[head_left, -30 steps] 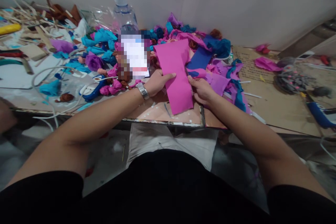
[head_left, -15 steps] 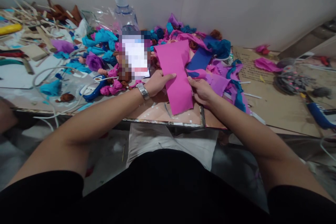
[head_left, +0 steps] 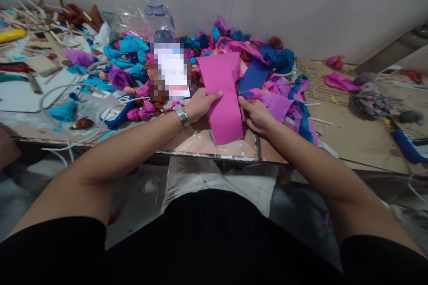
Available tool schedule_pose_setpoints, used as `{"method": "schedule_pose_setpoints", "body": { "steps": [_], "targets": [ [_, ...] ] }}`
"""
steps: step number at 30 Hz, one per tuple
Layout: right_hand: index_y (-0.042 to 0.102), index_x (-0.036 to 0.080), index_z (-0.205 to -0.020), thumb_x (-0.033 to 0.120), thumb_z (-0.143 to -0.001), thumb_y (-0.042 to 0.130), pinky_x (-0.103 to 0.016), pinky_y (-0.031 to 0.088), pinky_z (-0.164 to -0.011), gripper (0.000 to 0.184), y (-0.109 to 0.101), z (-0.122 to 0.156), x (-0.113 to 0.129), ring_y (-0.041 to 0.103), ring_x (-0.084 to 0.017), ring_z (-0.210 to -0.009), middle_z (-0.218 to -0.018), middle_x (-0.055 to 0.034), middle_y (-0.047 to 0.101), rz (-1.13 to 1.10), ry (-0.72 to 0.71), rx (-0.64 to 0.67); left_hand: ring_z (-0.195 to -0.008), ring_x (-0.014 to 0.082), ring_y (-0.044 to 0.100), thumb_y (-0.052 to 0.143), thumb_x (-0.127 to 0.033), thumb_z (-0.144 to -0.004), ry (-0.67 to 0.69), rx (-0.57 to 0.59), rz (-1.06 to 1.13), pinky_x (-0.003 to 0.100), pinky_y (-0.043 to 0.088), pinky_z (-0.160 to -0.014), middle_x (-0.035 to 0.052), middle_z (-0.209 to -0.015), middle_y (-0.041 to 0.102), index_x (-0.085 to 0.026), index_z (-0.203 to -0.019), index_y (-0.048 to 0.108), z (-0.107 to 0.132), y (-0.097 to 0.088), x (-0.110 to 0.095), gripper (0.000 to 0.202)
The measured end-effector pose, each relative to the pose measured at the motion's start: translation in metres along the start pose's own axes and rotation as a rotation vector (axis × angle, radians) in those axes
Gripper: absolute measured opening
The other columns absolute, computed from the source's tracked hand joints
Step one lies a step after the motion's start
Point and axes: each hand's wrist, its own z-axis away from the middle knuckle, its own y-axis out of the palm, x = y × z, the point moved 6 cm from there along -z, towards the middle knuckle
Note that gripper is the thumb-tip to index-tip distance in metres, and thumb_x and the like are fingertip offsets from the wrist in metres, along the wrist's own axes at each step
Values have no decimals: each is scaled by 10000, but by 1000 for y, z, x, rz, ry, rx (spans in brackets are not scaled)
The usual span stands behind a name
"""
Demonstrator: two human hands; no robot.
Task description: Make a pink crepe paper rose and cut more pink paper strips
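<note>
A sheet of bright pink crepe paper (head_left: pixel 224 118) hangs upright over the front of the worktable, with its top end wider than its middle. My left hand (head_left: pixel 200 104), with a metal watch on the wrist, grips its left edge, thumb laid across the front. At the right edge my right hand (head_left: pixel 256 115) is closed in a pinch on the paper. Its lower fingers are partly hidden. Just behind the right hand lie a dark blue paper piece (head_left: pixel 254 75) and a purple paper piece (head_left: pixel 279 104).
A phone (head_left: pixel 172 71), blurred on screen, leans before a water bottle (head_left: pixel 159 20). Crumpled paper flowers (head_left: pixel 122 78) and a blue-white device with a cable (head_left: pixel 117 113) lie left. Wooden sticks (head_left: pixel 43 35) pile up far left. Written-on cardboard (head_left: pixel 334 129) covers the right side.
The lower end of the pink crepe paper has shifted slightly to the left. Both hands stay almost in place.
</note>
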Motion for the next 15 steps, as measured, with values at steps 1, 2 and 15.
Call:
{"method": "schedule_pose_setpoints", "body": {
  "steps": [1,2,15],
  "targets": [
    [681,169,-835,628,-662,941,-313,562,-733,555,0,0,0,650,-162,-730,-812,-35,733,8,3,-1,-756,121,708,752,-429,-862,-4,1,-4,227,583,-707,110,-1047,795,-116,-1059,729,0,0,0,371],
    [674,170,-819,633,-657,942,-309,559,-716,559,0,0,0,641,-158,-713,-794,-32,725,15,6,-1,-749,120,707,749,-428,-864,-11,-1,-8,227,581,-701,109,-1036,796,-114,-1052,728,1,0,0,366],
    [666,162,-888,524,-852,838,-245,499,-580,402,-2,-2,-3,592,-111,-595,-733,-4,686,-34,47,-56,-731,114,696,753,-419,-856,-4,-19,-12,223,557,-692,85,-985,792,-125,-1032,728,0,-1,-2,343]
  ]
}}
